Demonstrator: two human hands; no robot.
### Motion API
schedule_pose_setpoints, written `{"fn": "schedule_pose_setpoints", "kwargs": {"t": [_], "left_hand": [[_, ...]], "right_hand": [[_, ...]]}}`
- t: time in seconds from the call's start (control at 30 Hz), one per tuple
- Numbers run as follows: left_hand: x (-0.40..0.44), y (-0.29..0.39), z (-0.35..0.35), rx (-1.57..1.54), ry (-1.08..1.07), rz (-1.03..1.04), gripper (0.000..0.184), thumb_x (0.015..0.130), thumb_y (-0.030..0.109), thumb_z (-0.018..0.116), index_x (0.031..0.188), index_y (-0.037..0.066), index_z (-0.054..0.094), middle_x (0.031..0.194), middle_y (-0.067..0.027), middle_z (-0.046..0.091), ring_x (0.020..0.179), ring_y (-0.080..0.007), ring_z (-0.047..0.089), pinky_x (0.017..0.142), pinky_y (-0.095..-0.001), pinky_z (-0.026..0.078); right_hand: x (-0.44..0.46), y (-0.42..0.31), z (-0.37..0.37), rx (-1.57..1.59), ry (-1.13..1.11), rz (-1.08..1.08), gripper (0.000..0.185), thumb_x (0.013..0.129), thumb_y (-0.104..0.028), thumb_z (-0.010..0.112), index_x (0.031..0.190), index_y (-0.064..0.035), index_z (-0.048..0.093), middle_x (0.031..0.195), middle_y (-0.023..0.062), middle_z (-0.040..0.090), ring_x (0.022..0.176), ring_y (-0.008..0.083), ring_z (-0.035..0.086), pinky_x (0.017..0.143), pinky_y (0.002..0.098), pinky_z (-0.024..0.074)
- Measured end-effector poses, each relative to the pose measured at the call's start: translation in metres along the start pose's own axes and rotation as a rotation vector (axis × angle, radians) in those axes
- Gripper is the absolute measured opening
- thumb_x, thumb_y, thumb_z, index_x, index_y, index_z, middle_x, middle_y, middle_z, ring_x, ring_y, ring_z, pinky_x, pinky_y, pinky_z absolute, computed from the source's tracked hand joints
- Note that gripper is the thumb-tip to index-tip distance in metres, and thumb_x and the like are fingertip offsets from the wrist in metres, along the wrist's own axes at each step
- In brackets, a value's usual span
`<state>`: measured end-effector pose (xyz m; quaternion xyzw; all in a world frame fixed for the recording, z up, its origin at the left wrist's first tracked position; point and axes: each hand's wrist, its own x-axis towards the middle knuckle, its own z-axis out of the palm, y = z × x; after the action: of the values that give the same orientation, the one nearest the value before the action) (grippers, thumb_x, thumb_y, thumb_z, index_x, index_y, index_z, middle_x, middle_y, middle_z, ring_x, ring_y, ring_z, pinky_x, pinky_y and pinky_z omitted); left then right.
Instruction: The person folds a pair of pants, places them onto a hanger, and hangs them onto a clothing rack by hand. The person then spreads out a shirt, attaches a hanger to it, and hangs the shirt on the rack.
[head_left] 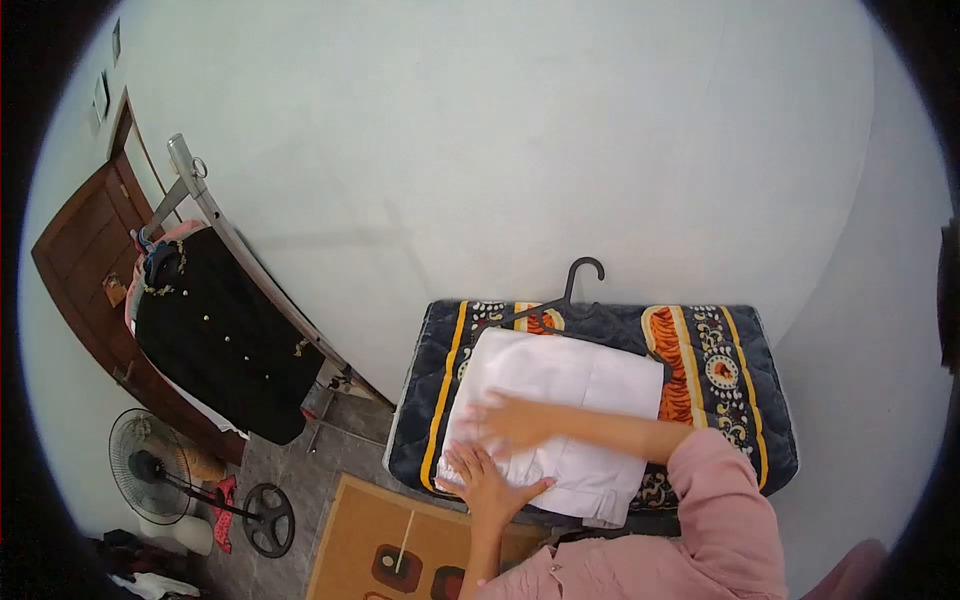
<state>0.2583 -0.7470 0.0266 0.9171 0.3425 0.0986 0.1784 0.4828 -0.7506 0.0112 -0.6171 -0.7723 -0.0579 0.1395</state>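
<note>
A folded white garment lies flat on a padded, patterned surface, with a black clothes hanger partly under it and the hook sticking out toward the wall. My left hand rests on the garment's near left corner, fingers spread. Just beyond it, my right hand reaches across from the right and lies over the cloth, palm down and fingers stretched out, somewhat smeared by motion. Neither hand grips anything visible.
Under the garment is a dark ironing pad with orange and yellow patterns, against the wall. To the left, a black jacket hangs on a metal rack. A fan stands near the brown door. A brown rug covers some floor.
</note>
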Motion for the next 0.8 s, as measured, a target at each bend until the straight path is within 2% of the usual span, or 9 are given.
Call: {"fn": "schedule_pose_setpoints", "kwargs": {"t": [0.03,0.17,0.3,0.37,0.5,0.57,0.63,0.67,0.8], "left_hand": [[0.000,0.000,0.000,0.030,-0.001,-0.016,0.140,0.044,0.079,0.067,0.136,-0.015,0.019,0.143,-0.0374,0.000,0.136,-0.0465,-0.007,0.095,-0.0716,-0.009],[-0.002,-0.002,0.004,-0.015,0.002,-0.034,0.141,0.044,0.079,0.067,0.136,-0.015,0.017,0.144,-0.0371,-0.001,0.136,-0.0466,-0.008,0.095,-0.0711,-0.010],[-0.001,-0.003,0.007,-0.002,0.003,-0.022,0.141,0.044,0.079,0.067,0.137,-0.015,0.016,0.144,-0.0369,-0.002,0.136,-0.0462,-0.009,0.095,-0.0709,-0.011],[0.002,-0.003,0.005,-0.014,-0.021,-0.018,0.141,0.045,0.080,0.066,0.137,-0.014,0.015,0.144,-0.0366,-0.003,0.136,-0.0456,-0.010,0.095,-0.0708,-0.011],[-0.001,-0.003,0.004,0.016,-0.035,-0.024,0.140,0.045,0.080,0.066,0.137,-0.014,0.016,0.144,-0.0357,-0.004,0.136,-0.0452,-0.011,0.095,-0.0702,-0.011],[0.001,-0.004,0.005,-0.009,-0.020,-0.016,0.141,0.046,0.080,0.065,0.136,-0.015,0.016,0.145,-0.0352,-0.005,0.136,-0.0451,-0.012,0.095,-0.0702,-0.012],[0.002,-0.002,0.003,-0.011,-0.026,-0.015,0.139,0.045,0.077,0.068,0.136,-0.015,0.017,0.145,-0.0349,-0.006,0.135,-0.0466,-0.012,0.095,-0.0708,-0.010],[0.001,-0.002,0.002,-0.007,-0.036,-0.019,0.138,0.045,0.075,0.071,0.136,-0.015,0.018,0.145,-0.0345,-0.006,0.135,-0.0481,-0.012,0.094,-0.0714,-0.009],[0.000,-0.005,0.005,-0.015,0.002,0.003,0.138,0.046,0.074,0.071,0.136,-0.015,0.018,0.145,-0.0346,-0.005,0.135,-0.0480,-0.011,0.094,-0.0716,-0.009]], "right_hand": [[0.002,-0.004,0.003,0.042,-0.039,-0.118,0.061,0.086,-0.052,0.047,0.140,-0.0259,0.035,0.146,0.0057,0.032,0.137,0.0288,0.022,0.108,0.0555,0.0130],[-0.001,0.065,-0.005,-0.359,0.096,0.525,0.059,0.087,-0.050,0.047,0.137,-0.0200,0.039,0.144,0.0138,0.032,0.136,0.0323,0.023,0.106,0.0565,0.0157],[0.004,-0.011,0.013,0.271,0.034,-0.018,0.055,0.089,-0.049,0.045,0.137,-0.0229,0.040,0.147,0.0096,0.029,0.137,0.0295,0.021,0.107,0.0562,0.0132],[0.002,-0.024,-0.015,0.048,-0.197,-0.153,0.055,0.089,-0.049,0.044,0.136,-0.0219,0.041,0.147,0.0069,0.030,0.137,0.0285,0.022,0.106,0.0578,0.0137],[-0.017,0.053,-0.019,-0.308,0.035,0.531,0.056,0.089,-0.048,0.043,0.138,-0.0212,0.037,0.145,0.0100,0.031,0.137,0.0306,0.020,0.103,0.0623,0.0137],[-0.018,0.046,-0.014,-0.397,0.025,0.644,0.059,0.088,-0.049,0.044,0.139,-0.0215,0.035,0.147,0.0105,0.028,0.139,0.0300,0.017,0.103,0.0646,0.0104],[-0.029,0.002,-0.004,-0.111,0.070,0.340,0.058,0.087,-0.049,0.046,0.138,-0.0199,0.038,0.149,0.0103,0.024,0.139,0.0274,0.018,0.105,0.0636,0.0086],[-0.032,-0.025,-0.032,0.137,-0.151,0.162,0.060,0.088,-0.049,0.046,0.139,-0.0186,0.036,0.150,0.0107,0.019,0.140,0.0271,0.014,0.103,0.0667,0.0064],[-0.077,0.030,-0.014,-0.335,-0.122,0.484,0.059,0.090,-0.049,0.043,0.141,-0.0215,0.032,0.152,0.0075,0.015,0.140,0.0283,0.009,0.102,0.0684,0.0041]]}}
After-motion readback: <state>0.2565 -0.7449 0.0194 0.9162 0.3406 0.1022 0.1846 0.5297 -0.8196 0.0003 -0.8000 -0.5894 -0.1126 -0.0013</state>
